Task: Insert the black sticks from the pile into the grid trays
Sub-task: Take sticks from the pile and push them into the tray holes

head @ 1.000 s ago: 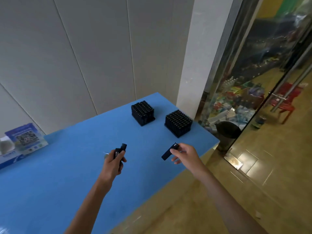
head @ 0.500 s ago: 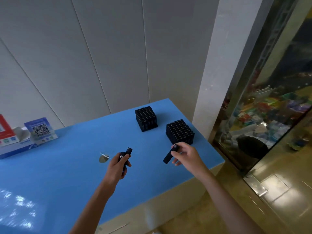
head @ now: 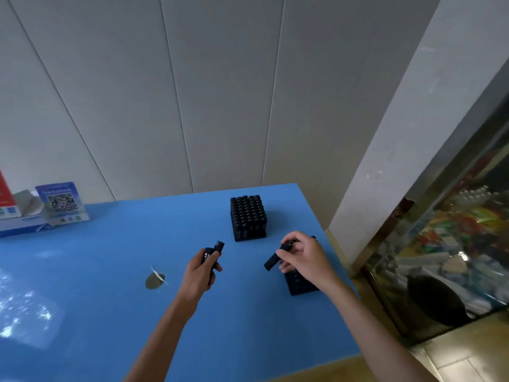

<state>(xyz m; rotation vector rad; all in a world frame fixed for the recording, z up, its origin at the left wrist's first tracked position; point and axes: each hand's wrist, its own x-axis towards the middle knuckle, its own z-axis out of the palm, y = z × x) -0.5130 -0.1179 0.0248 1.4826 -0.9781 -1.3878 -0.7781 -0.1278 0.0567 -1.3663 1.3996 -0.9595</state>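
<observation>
Two black grid trays packed with black sticks stand on the blue table [head: 115, 304]. The far tray [head: 248, 217] is fully visible. The near tray [head: 300, 282] is mostly hidden under my right hand [head: 305, 257], which pinches one black stick [head: 275, 259] by its upper end, tilted down to the left above that tray. My left hand [head: 201, 271] grips black sticks [head: 213, 255] upright, their tops poking out above my thumb, to the left of both trays. No loose pile of sticks is in view.
A small round silvery object [head: 154, 279] lies on the table left of my left hand. A QR-code stand [head: 62, 202] and boxes sit at the back left. The table's right edge borders a white pillar [head: 399, 128] and glass door.
The view has swung left and closer to the table. My right hand has moved over the near tray, covering most of it. My left hand keeps its hold.
</observation>
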